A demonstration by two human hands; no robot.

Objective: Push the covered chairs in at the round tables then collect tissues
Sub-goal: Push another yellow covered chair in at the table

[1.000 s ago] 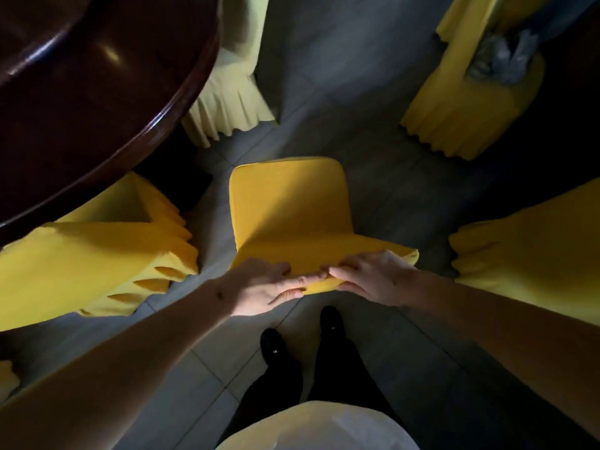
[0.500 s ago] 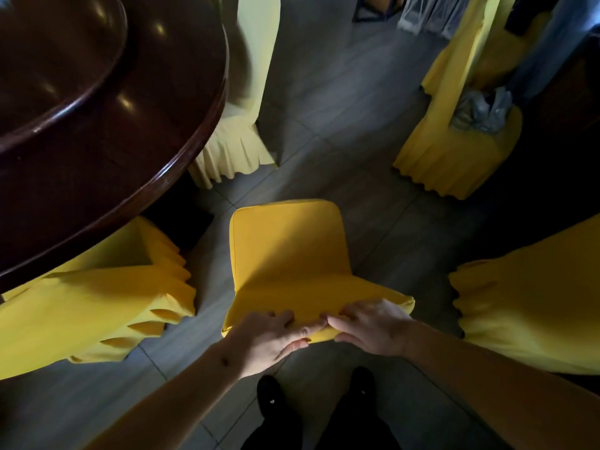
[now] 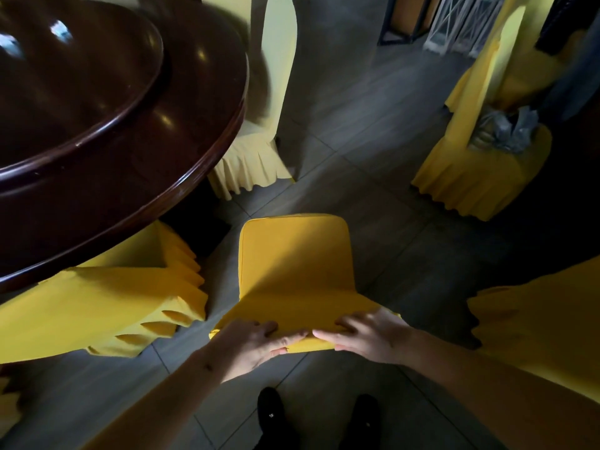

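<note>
Mid chair stage: left hand (image 3: 256, 344) and right hand (image 3: 367, 336) gripping top of yellow covered chair (image 3: 295, 267), standing clear of round table (image 3: 181, 177); tissues not collected.

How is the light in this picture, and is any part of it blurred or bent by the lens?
Head view: dim room; light falls on the chair under both hands; bright glare spots on the round table; its far rim and the pale chair look motion-smeared; wide lens curves the edges.
</note>
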